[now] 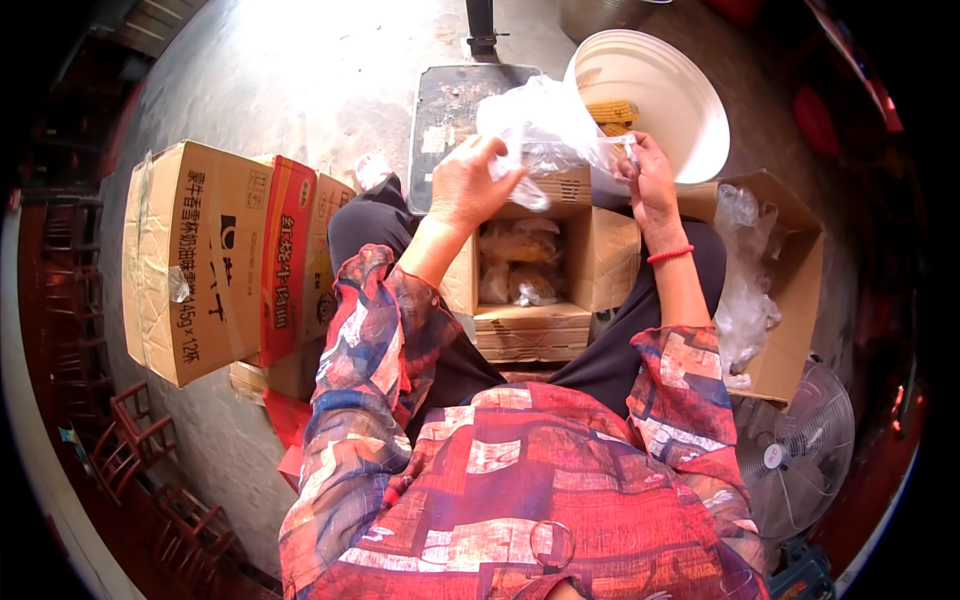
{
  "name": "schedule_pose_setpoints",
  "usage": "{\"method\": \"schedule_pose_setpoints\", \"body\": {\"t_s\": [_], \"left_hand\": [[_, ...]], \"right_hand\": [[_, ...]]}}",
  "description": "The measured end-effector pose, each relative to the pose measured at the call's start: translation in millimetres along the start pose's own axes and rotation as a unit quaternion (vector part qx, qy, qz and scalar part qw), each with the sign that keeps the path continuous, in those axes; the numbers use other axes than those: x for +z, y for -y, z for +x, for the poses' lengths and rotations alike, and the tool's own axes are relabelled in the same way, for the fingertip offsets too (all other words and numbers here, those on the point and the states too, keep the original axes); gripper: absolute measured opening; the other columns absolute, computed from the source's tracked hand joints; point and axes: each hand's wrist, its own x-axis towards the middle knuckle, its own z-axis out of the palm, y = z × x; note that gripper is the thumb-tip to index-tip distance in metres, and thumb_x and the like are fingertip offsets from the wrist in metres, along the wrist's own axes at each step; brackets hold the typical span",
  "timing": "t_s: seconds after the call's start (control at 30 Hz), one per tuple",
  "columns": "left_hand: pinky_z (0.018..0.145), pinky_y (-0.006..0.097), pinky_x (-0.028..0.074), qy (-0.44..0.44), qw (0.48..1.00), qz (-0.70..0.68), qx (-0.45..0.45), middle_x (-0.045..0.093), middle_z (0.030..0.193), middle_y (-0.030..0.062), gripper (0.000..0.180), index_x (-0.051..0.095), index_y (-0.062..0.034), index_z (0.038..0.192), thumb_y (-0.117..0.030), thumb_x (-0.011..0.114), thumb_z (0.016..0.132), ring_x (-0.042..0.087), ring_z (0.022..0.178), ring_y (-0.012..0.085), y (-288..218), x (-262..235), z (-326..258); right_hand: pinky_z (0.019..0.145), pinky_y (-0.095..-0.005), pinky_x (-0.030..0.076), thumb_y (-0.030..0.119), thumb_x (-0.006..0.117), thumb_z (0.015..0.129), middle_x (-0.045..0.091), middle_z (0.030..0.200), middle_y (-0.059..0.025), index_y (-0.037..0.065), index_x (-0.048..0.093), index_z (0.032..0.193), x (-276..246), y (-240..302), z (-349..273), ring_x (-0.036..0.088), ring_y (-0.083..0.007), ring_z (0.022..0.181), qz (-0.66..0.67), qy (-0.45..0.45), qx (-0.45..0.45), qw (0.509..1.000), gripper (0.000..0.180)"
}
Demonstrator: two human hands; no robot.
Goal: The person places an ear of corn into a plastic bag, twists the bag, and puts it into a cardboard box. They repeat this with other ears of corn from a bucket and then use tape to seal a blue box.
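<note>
**Holding a clear bag over the open box**

Gripping from both sides, your hands have a clear plastic bag (545,125) stretched between them in the upper centre of the frame. Your left hand (468,185) is curled, fingers pinching the bag's near edge; your right hand (645,175), red band at the wrist, pinches the opposite edge with closed fingers. Directly below the bag sits an open cardboard box (600,255) between your knees, with filled bags (520,265) lying inside it. Just beyond, at top right, a white bucket (690,110) holds yellow corn cobs (612,113). Right of centre, a second open carton (795,300) is stuffed with loose clear bags. Over on the left, sealed cartons (195,260) stand together on the floor, and a fan (795,450) rests at lower right.
</note>
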Motion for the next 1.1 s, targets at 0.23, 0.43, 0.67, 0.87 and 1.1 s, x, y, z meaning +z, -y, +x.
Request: {"method": "schedule_pose_setpoints", "body": {"t_s": [0.23,0.43,0.67,0.87,1.1], "left_hand": [[0.066,0.029,0.05,-0.103,0.984,-0.113,-0.094,0.06,0.094,0.0104,0.056,0.05,-0.0094,0.123,0.002,0.055,0.069,0.062,0.073,0.0175,29.2,3.4,12.8],[0.067,0.037,0.049,-0.027,0.988,-0.029,-0.151,0.063,0.085,0.0143,0.052,0.05,-0.0079,0.12,-0.016,0.063,0.071,0.063,0.076,0.028,29.4,-10.1,11.2],[0.037,0.021,0.041,-0.067,0.917,-0.304,-0.249,0.052,0.057,-0.0004,0.016,0.061,-0.003,0.092,-0.017,0.055,0.089,0.05,0.048,0.0048,52.8,-16.1,11.3],[0.042,0.02,0.045,-0.009,0.917,-0.283,-0.282,0.055,0.06,0.0001,0.02,0.058,-0.0033,0.099,-0.017,0.062,0.085,0.051,0.048,0.0066,54.7,-25.0,12.1],[0.074,0.033,0.056,0.011,0.696,-0.663,-0.275,0.06,0.086,0.0055,0.032,0.053,-0.0014,0.109,0.003,0.056,0.077,0.06,0.07,0.0183,48.3,-40.5,14.7]], "right_hand": [[0.044,-0.0176,0.022,0.012,0.04,0.092,0.036,0.06,0.0064,0.006,0.048,0.094,7.0,5.1,-5.9,0.029,-0.0029,0.049,-0.068,0.038,0.059,0.995,0.01],[0.043,-0.0193,0.022,0.015,0.043,0.092,0.04,0.062,0.0065,0.006,0.053,0.094,7.2,-3.2,-9.1,0.03,-0.0026,0.049,-0.078,0.085,0.082,0.99,0.014],[0.058,-0.0186,0.034,0.02,0.064,0.083,0.054,0.073,0.0049,0.006,0.059,0.093,12.9,-9.2,-14.6,0.044,-0.0021,0.068,-0.304,0.154,-0.004,0.94,0.018],[0.061,-0.023,0.041,0.016,0.058,0.084,0.055,0.073,0.002,0.004,0.061,0.085,4.3,-29.3,-5.2,0.048,-0.0066,0.068,-0.326,0.158,-0.034,0.931,0.013],[0.057,-0.0177,0.035,0.006,0.047,0.087,0.049,0.07,0.004,0.004,0.056,0.1,4.7,-23.3,-4.7,0.042,-0.0035,0.063,-0.224,0.12,0.001,0.967,0.016]]}}
